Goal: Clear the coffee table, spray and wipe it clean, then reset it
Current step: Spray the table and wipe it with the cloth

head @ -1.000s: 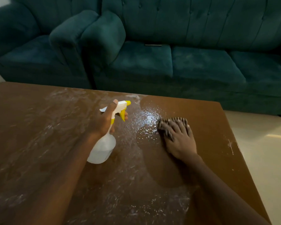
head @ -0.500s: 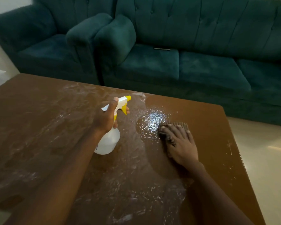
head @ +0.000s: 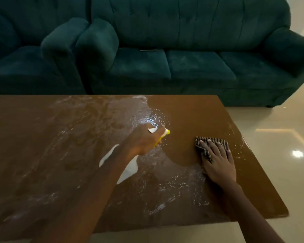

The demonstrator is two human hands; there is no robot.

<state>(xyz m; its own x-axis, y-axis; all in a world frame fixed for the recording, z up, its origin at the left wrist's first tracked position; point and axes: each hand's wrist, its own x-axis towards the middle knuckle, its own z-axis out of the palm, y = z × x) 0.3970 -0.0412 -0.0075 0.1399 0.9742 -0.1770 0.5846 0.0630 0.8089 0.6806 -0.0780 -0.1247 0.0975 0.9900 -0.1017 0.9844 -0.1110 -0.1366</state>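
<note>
— Where's it looking from?
— From the person's head, facing forward and down across the table [head: 191,116] toward the sofa [head: 191,67] behind it.
— How near?
— Close: both forearms enter at the bottom edge, with the left hand [head: 142,142] and right hand [head: 218,163] mid-frame. Wide lens; floor [head: 279,137] shows on the right.

Cloth [head: 198,145] on table [head: 191,109], right of bottle [head: 130,170]
</note>
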